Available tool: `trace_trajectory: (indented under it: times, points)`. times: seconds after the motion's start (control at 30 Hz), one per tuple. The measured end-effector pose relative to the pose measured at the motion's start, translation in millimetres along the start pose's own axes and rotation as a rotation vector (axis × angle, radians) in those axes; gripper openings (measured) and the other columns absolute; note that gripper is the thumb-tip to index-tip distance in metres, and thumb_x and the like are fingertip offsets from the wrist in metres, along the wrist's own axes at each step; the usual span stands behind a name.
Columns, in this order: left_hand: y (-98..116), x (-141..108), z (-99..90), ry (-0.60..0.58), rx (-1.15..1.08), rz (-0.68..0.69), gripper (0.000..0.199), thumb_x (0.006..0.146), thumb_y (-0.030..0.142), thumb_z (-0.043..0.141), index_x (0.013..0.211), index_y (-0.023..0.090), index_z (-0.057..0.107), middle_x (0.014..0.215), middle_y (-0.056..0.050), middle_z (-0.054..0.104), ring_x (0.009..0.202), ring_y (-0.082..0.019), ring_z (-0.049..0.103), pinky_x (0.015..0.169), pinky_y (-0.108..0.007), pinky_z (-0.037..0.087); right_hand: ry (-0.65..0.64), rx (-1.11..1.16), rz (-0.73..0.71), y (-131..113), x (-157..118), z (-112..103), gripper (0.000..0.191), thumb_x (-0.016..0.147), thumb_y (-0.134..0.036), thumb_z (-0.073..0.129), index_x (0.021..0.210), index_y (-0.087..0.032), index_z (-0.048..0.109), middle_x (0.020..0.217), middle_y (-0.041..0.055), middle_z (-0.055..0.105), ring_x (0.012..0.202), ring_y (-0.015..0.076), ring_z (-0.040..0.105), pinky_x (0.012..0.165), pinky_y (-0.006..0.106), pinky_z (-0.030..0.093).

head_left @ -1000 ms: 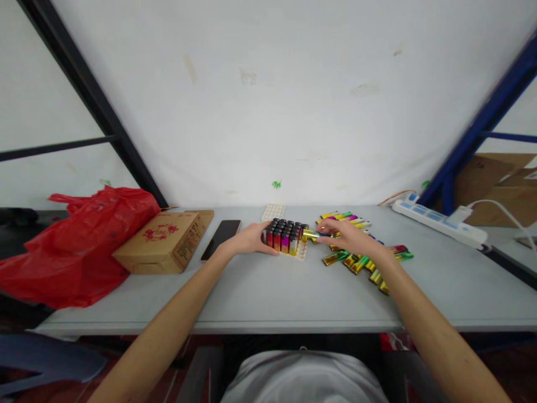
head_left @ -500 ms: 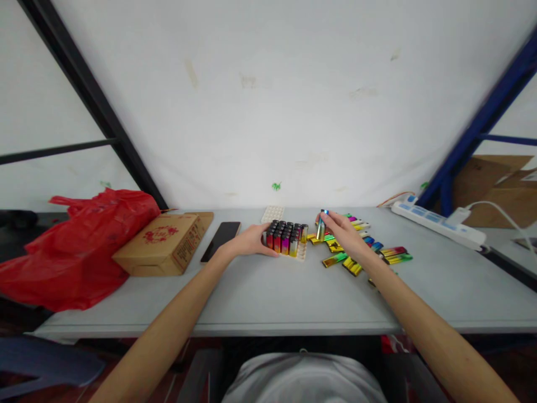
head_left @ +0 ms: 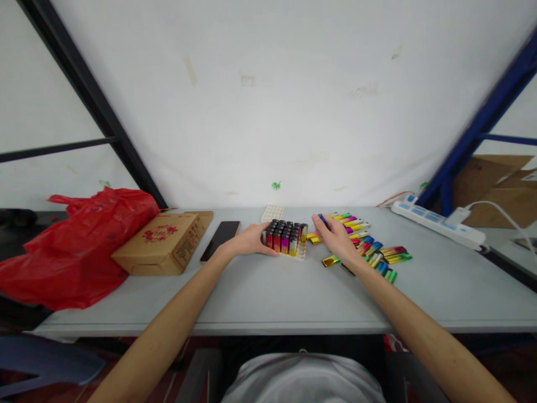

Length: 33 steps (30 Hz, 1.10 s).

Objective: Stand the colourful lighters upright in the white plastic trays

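Upright lighters with black tops stand in rows in a pale tray, whose right-hand end shows bare sockets. My left hand grips the left side of this group, thumb along the front and fingers behind. My right hand is closed on a lighter; only its dark blue end shows between thumb and fingers. Beneath and around my right hand, several shiny multicoloured lighters lie flat on the grey table.
Behind the lighters lies another pale tray. Left of my left hand are a black phone, a cardboard box and a red plastic bag. A white power strip with a plugged-in cable sits at the right.
My right hand has shifted slightly left and turned, so the lighter in it is now mostly covered. More of the lying lighters show. My left hand stays on the group.
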<state>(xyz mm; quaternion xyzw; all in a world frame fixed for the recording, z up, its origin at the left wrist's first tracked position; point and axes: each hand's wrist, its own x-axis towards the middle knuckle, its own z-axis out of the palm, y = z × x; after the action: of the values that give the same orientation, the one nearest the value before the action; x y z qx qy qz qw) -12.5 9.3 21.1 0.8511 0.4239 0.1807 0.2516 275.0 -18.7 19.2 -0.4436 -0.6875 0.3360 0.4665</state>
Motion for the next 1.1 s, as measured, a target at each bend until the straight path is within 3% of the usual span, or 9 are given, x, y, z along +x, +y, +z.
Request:
trace_trajectory:
  times: [0.1, 0.2, 0.5, 0.67, 0.77, 0.93, 1.1]
  points:
    - [0.0, 0.3, -0.2, -0.001, 0.003, -0.004, 0.087, 0.065, 0.06, 0.089, 0.137, 0.021, 0.062, 0.127, -0.007, 0.076, 0.118, -0.034, 0.069, 0.102, -0.04, 0.054, 0.13, -0.245, -0.111, -4.4, -3.1, 0.1, 0.059, 0.098, -0.07, 0.049, 0.063, -0.023, 0.038, 0.057, -0.0036, 0.037, 0.058, 0.0134, 0.038, 0.056, 0.029, 0.029]
    - [-0.3, 0.7, -0.3, 0.001, -0.005, 0.001, 0.087, 0.064, 0.059, 0.09, 0.138, 0.021, 0.062, 0.128, -0.007, 0.076, 0.115, -0.034, 0.07, 0.1, -0.04, 0.055, 0.178, -0.331, -0.159, -5.3, -3.6, 3.4, 0.06, 0.097, -0.066, 0.049, 0.059, -0.024, 0.033, 0.054, -0.0032, 0.036, 0.055, 0.0134, 0.036, 0.055, 0.031, 0.025]
    - [1.0, 0.8, -0.1, -0.008, -0.005, -0.009, 0.086, 0.065, 0.059, 0.09, 0.136, 0.02, 0.062, 0.127, -0.008, 0.076, 0.111, -0.033, 0.072, 0.096, -0.038, 0.056, 0.196, -0.379, -0.151, 2.7, -1.3, 7.7, 0.045, 0.092, -0.05, 0.049, 0.058, -0.025, 0.034, 0.053, -0.0023, 0.04, 0.055, 0.0147, 0.038, 0.055, 0.03, 0.024]
    - [-2.4, 1.5, 0.7, -0.014, 0.003, -0.011, 0.086, 0.066, 0.06, 0.09, 0.136, 0.019, 0.062, 0.13, -0.009, 0.074, 0.108, -0.032, 0.073, 0.092, -0.036, 0.056, 0.188, -0.404, -0.146, 2.2, -1.5, 8.0, 0.046, 0.095, -0.051, 0.048, 0.059, -0.025, 0.035, 0.054, -0.002, 0.042, 0.055, 0.0151, 0.039, 0.056, 0.031, 0.026]
    - [-3.0, 1.2, 0.6, -0.015, 0.005, -0.017, 0.089, 0.065, 0.061, 0.089, 0.138, 0.02, 0.06, 0.129, -0.008, 0.075, 0.108, -0.032, 0.073, 0.091, -0.036, 0.057, 0.166, -0.409, -0.161, -1.9, -2.9, 6.0, 0.049, 0.099, -0.059, 0.048, 0.065, -0.025, 0.04, 0.058, -0.0016, 0.048, 0.058, 0.016, 0.045, 0.058, 0.03, 0.03]
    - [0.4, 0.0, -0.3, -0.003, -0.006, -0.003, 0.086, 0.065, 0.06, 0.089, 0.137, 0.021, 0.062, 0.126, -0.008, 0.076, 0.116, -0.034, 0.07, 0.1, -0.039, 0.054, 0.007, -0.329, -0.24, -13.0, -6.4, -0.8, 0.046, 0.107, -0.061, 0.034, 0.092, -0.024, 0.058, 0.075, 0.0026, 0.062, 0.072, 0.0205, 0.058, 0.068, 0.031, 0.042]
    - [1.2, 0.0, -0.4, -0.006, -0.02, -0.007, 0.087, 0.065, 0.06, 0.089, 0.138, 0.022, 0.062, 0.126, -0.007, 0.076, 0.113, -0.033, 0.071, 0.098, -0.039, 0.055, 0.01, -0.347, -0.375, -18.9, -7.2, -4.0, 0.047, 0.108, -0.059, 0.035, 0.1, -0.023, 0.063, 0.097, 0.0095, 0.067, 0.095, 0.0242, 0.063, 0.085, 0.036, 0.047]
